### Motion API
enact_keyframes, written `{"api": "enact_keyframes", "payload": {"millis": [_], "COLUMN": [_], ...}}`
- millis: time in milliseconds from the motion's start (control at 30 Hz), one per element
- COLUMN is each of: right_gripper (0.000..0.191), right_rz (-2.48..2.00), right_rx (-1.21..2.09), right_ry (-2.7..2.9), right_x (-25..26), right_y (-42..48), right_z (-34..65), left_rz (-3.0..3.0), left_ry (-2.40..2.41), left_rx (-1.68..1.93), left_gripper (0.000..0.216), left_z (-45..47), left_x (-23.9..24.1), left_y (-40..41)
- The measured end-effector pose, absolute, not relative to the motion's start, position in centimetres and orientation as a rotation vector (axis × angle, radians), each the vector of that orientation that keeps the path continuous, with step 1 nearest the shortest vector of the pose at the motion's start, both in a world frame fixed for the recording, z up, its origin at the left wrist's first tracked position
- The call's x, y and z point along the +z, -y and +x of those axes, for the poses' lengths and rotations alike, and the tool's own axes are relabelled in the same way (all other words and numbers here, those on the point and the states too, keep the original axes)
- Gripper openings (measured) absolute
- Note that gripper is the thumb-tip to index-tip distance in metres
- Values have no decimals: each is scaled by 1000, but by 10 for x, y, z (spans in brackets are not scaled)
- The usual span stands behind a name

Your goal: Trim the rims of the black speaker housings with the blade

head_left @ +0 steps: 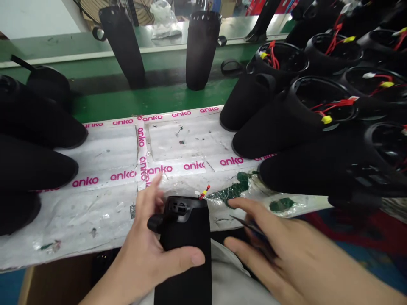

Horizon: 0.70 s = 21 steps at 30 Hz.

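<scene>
In the near middle, a black fabric-covered cylindrical housing (187,237) stands tilted toward me, its plastic rim and control panel at the top. Red and yellow wire connectors (205,192) stick up out of its open end. My left hand (149,245) is wrapped around the housing, thumb across its front. To its right, apart from the housing, my right hand (280,250) holds a dark pointed tool (252,228). Most of that tool is hidden in the palm, so its exact kind cannot be told. The index finger and thumb of this hand are spread.
Several similar black housings (286,123) with red wires lie on the right, and more (32,156) on the left. Two others (202,51) stand on the green surface (159,99) behind. White wrap with pink-lettered tape (190,165) covers the bench. A cardboard box (60,275) sits below its edge.
</scene>
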State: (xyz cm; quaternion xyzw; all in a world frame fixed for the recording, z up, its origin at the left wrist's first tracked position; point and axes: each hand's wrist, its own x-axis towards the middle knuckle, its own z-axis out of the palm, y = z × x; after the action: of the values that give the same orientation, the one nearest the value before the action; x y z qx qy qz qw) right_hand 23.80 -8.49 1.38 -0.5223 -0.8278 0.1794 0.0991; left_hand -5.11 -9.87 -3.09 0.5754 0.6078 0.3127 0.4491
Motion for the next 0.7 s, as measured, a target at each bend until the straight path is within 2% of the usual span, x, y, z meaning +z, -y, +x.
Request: {"api": "enact_keyframes", "payload": {"millis": [67,100,200,267,333,400,500,533,567,700], "right_gripper": [48,51,53,51,50,52,53,49,44,21], "right_rz": [-1620,-1636,-1615,-1522,-1438,-1368,-1246,-1213,-1189,-1087], "right_rx": [1119,1357,1671,1743,1791,1840,1899,1883,1831,1505], "right_ry": [2086,1879,1482,1411,1388,1393,1471,1507,1551,1712], "right_x": [8,4,-7,-12,-14,-14,-13,-13,-13,-13], "right_y": [79,77,76,76,76,75,74,74,73,71], "right_z": [210,199,178,169,162,155,150,149,149,148], "left_rz": [1337,1300,1251,1313,1399,1446,1505,1538,1566,1550], "left_ry": [-1577,-1607,-1686,-1763,-1808,-1788,-1768,-1776,-1781,-1737], "left_rx": [903,954,981,899,805,774,871,896,896,793], "left_gripper": [137,134,93,65,56,67,106,110,105,62], "left_z": [-52,-50,-41,-37,-39,-45,-51,-52,-52,-55], "left_x": [-30,-27,-11,-1,4,4,0,-2,-2,-1], "left_y": [110,115,128,132,132,131,129,128,127,123]}}
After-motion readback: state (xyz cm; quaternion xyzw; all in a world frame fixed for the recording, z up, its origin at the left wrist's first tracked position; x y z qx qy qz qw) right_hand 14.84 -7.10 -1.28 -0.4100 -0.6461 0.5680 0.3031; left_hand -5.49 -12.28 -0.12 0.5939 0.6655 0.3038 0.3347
